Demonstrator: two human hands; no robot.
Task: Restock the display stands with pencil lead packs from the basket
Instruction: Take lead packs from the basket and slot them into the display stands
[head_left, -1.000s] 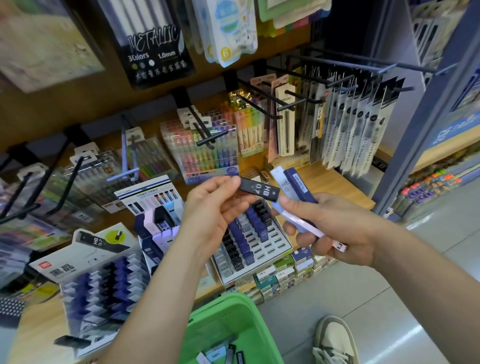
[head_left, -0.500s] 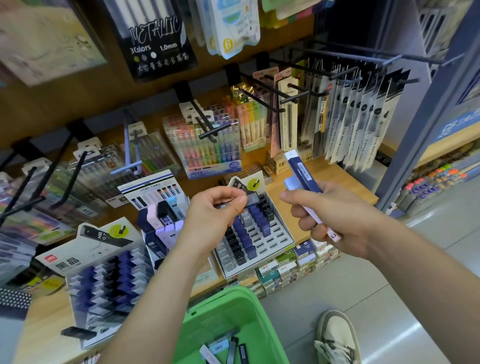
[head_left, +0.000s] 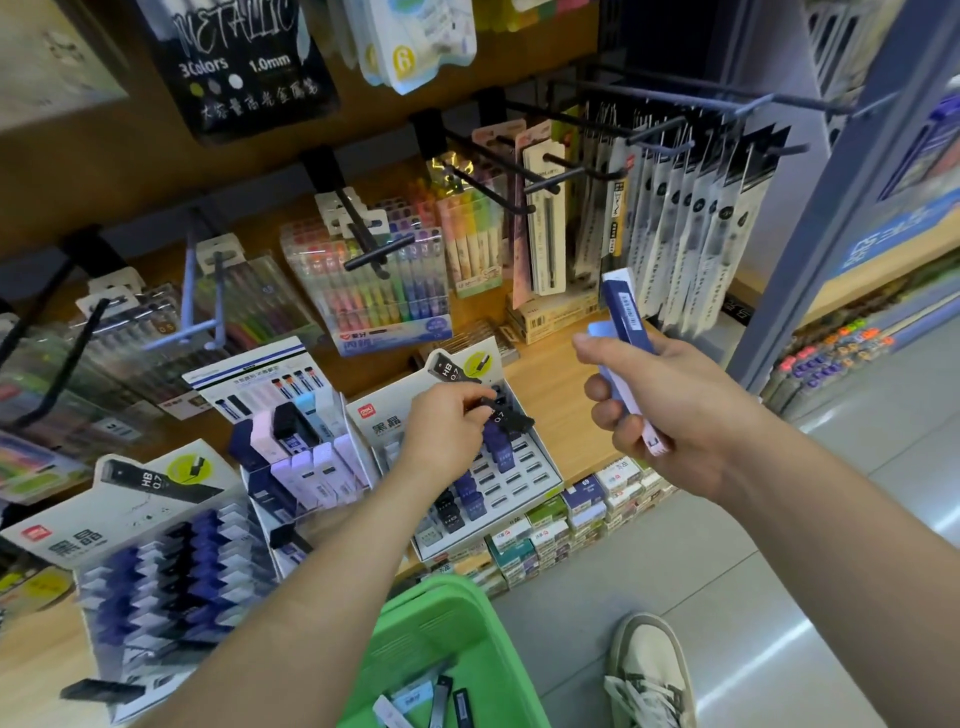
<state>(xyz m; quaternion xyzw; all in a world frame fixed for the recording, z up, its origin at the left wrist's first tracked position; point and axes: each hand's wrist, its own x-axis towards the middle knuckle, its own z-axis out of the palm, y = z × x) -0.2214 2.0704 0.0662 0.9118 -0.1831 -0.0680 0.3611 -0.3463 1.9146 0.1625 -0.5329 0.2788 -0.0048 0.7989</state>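
Bright, even shop light, with soft, faint shadows. Pale glare streaks cross the glossy floor (head_left: 769, 649). The wide lens bends the post (head_left: 831, 218) and hooks (head_left: 379, 253) toward the edges. The left stand (head_left: 130, 519) and pen packs (head_left: 62, 374) at the left edge smear into blur; the centre is fairly sharp.

The black hanging pack (head_left: 244, 67) reads "METALLIC 3Colors 1.0mm", the left stand (head_left: 150, 480) and middle stand (head_left: 457, 369) both read "HB 0.7", and the pale pack (head_left: 415, 52) shows "6".
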